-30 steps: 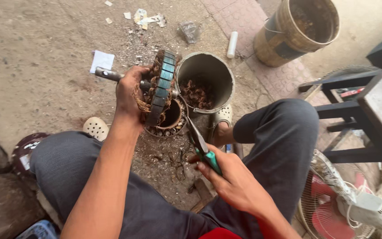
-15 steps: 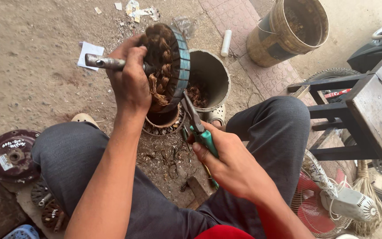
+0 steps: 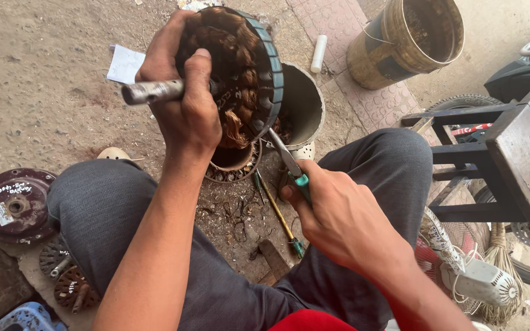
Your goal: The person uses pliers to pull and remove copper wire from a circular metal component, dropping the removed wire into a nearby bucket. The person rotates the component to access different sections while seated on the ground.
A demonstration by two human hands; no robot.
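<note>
- The left hand point(image 3: 185, 104) is closed tight around the grey steel shaft point(image 3: 151, 92) of a round motor stator with a blue-grey iron ring and brown copper windings point(image 3: 240, 67), which it holds up off the ground, tilted on edge, above the person's knees.
- The right hand point(image 3: 338, 217) is clenched on the green-handled metal cutting pliers point(image 3: 289, 165); their tips reach up to the lower rim of the stator, just beside a loose tuft of copper wire.
- Right under the stator sits a second, emptied round stator ring point(image 3: 234, 168) on the dirt ground point(image 3: 44, 92), touching a grey metal bucket point(image 3: 305, 107) behind it; brown scrap shows inside the bucket, though most of its inside is hidden by the stator.
- A thin yellow-shafted screwdriver point(image 3: 277, 217) and bits of cut wire lie on the ground between the person's grey-trousered legs point(image 3: 105, 208).
- At the ground's left edge lie a dark red round motor cover point(image 3: 13, 205) and, nearer the person, smaller rusty rotor parts point(image 3: 69, 282).
- Towards the far edge lie a white scrap of paper point(image 3: 124, 64), a white plastic tube point(image 3: 318, 53) and a big dirty yellowish bucket point(image 3: 409, 40), its contents too dim to tell.
- The right side is crowded: a dark wooden stool point(image 3: 510, 159) and a white and red fan point(image 3: 473, 270) stand close to the right knee.
- Open ground lies to the far left, well apart from both hands.
</note>
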